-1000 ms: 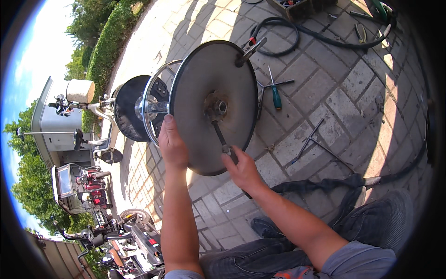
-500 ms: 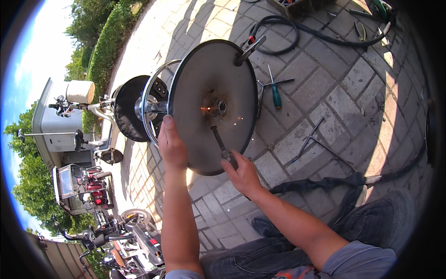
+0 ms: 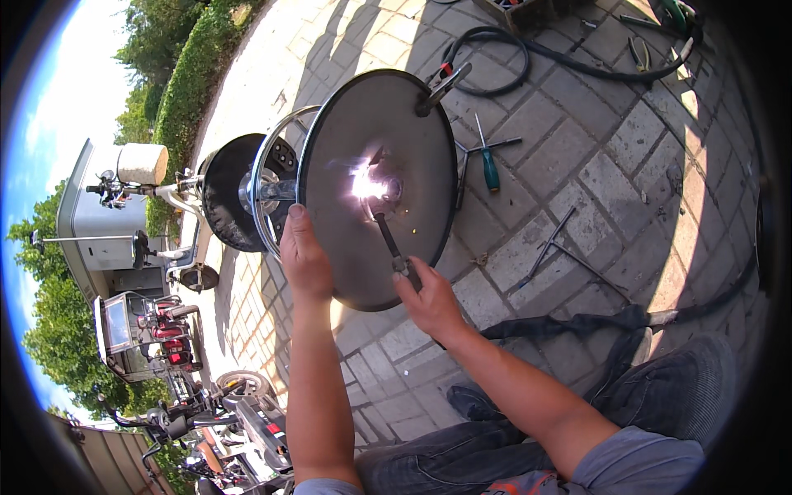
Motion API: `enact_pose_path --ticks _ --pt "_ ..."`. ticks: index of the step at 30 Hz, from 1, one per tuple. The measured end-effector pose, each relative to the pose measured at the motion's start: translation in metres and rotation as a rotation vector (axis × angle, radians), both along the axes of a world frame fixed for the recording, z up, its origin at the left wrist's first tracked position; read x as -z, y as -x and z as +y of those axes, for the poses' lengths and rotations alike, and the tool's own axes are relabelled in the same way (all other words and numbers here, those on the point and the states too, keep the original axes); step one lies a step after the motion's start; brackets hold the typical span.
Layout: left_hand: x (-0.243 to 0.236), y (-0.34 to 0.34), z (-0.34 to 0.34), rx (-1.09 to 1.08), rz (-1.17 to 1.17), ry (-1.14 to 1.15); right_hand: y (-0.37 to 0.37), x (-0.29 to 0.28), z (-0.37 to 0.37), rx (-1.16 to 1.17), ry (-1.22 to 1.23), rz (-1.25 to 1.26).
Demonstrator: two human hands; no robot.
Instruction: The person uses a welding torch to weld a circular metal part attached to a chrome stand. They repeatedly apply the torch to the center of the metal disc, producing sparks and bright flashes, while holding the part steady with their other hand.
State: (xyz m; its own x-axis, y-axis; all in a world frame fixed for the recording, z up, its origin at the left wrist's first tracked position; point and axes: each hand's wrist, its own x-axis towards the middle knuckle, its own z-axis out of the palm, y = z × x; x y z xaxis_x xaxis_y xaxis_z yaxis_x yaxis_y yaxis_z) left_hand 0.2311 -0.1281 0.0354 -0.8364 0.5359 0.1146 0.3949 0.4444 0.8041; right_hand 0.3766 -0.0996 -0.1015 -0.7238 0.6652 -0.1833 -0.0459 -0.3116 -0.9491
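My left hand (image 3: 305,256) grips the near left edge of a dark, round metal plate (image 3: 371,272), held on its side. My right hand (image 3: 425,301) holds a black torch (image 3: 389,238), whose tip meets the plate's centre at a dazzling white-violet arc (image 3: 370,183) with sparks; the glare hides part of the hub there. A metal clamp (image 3: 437,91) bites the plate's upper right rim. Just behind the plate are a chrome ring (image 3: 280,124) and short chrome column (image 3: 276,191), leading to a black round padded piece (image 3: 223,190).
On the pavers (image 3: 602,181) lie a green-handled screwdriver (image 3: 491,169), a T-handle wrench (image 3: 551,247), pliers (image 3: 638,54) and looped black cable (image 3: 521,78). A tool box (image 3: 516,10) stands at the top. Parked scooters (image 3: 169,342) are at left; my legs (image 3: 660,388) are below right.
A few orange sparks at the plate's hub have grown into a bright arc with glare and wisps. My hands and the plate have barely moved.
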Motion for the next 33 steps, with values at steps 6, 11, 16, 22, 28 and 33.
enact_pose_path --ticks 6,11,16,22,28,33 --pt "-0.001 -0.006 0.005 0.002 -0.05 -0.051 -0.005 -0.002 0.001 0.002 -0.048 0.012" --pt "-0.002 -0.01 0.008 0.026 -0.068 -0.091 -0.008 0.0 -0.005 -0.001 -0.05 0.011" --pt "-0.001 -0.007 0.005 0.021 -0.052 -0.087 -0.005 0.004 -0.007 -0.013 -0.088 -0.045" --pt "-0.001 -0.007 0.004 -0.016 -0.019 -0.062 -0.001 0.005 -0.005 -0.015 -0.068 -0.016" --pt "0.001 -0.004 0.003 -0.018 -0.027 -0.047 -0.004 0.0 -0.002 -0.037 -0.038 -0.023" --pt "0.001 -0.004 0.006 -0.013 0.044 -0.003 -0.003 0.004 -0.002 -0.02 -0.037 -0.005"
